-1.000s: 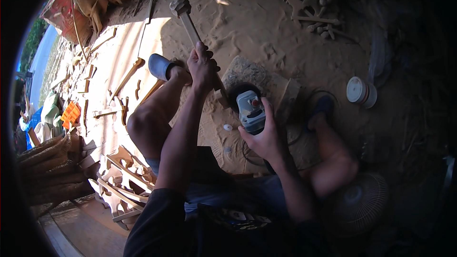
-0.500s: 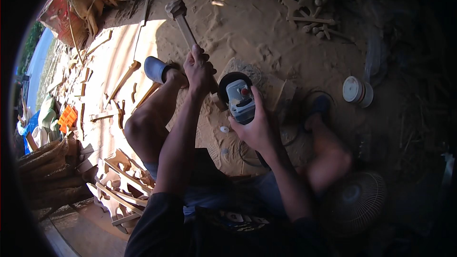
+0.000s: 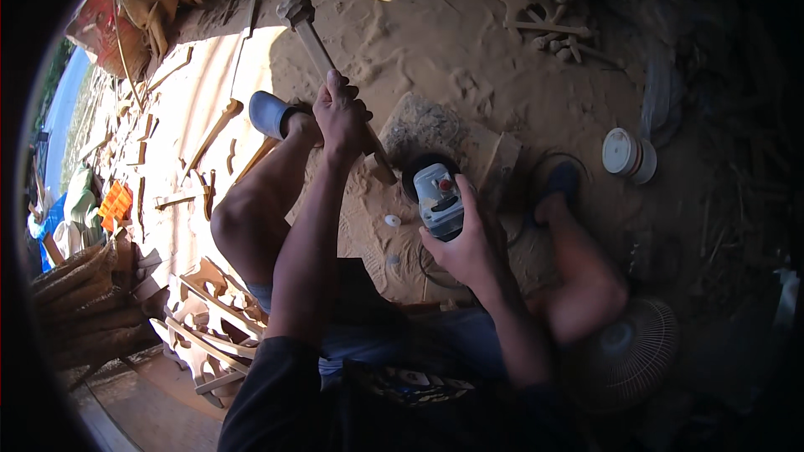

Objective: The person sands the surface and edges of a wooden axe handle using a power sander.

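Observation:
My left hand [image 3: 339, 121] is wrapped round the middle of a carved wooden leg [image 3: 315, 46]. Its thick knobby end points away to the upper left, and the other end comes down beside the grinder's disc. Closed round the grey body of an angle grinder [image 3: 439, 199] is my right hand [image 3: 466, 251], with the thumb and a finger along its sides. The grinder's round dark disc [image 3: 416, 169] faces away from me, a small gap from the wood. Just beyond the disc stands a dusty block [image 3: 425, 124] on the floor.
Sawdust covers the floor [image 3: 377, 59]. Carved wooden pieces [image 3: 544, 12] are heaped at the far right, with more cut pieces [image 3: 213, 318] near my left knee. A white tub [image 3: 621, 153] stands right, a fan [image 3: 632, 351] lower right. A cord loops below the grinder.
The grinder in my right hand has moved right and nearer to me, away from the wood. My left hand has shifted slightly left and outward with the wooden leg.

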`<state>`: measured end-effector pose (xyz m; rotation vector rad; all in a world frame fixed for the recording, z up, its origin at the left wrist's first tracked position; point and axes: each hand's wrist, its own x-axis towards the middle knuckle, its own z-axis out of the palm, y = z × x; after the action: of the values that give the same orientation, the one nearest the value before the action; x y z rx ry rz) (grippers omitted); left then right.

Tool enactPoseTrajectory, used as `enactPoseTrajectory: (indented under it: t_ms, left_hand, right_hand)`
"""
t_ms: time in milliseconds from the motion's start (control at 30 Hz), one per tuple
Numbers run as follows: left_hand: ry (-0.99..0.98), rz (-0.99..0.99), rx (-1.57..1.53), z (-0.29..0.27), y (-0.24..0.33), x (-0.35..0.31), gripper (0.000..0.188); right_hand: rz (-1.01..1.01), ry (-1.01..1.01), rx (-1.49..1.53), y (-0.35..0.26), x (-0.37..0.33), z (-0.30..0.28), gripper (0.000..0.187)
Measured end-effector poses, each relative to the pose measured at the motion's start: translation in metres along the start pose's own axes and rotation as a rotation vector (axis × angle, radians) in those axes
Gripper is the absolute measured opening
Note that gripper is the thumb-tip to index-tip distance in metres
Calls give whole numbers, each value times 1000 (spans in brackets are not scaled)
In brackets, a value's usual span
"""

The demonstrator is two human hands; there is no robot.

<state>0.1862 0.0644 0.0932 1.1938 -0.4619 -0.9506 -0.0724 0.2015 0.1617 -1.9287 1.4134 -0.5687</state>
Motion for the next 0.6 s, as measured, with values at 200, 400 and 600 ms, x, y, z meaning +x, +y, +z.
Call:
enactPoseTrajectory:
  t_ms: [200,400,600]
  left_hand:
    - [37,16,-4,-4,-6,3,36]
    - [-5,31,-23,-1,-7,3,35]
    - [38,30,43,1,-6,0,36]
  right_hand:
    - [-34,107,116,7,-1,-5,87]
    - [-10,38,81,-1,3,-4,85]
    - [-20,10,47,1,6,-2,87]
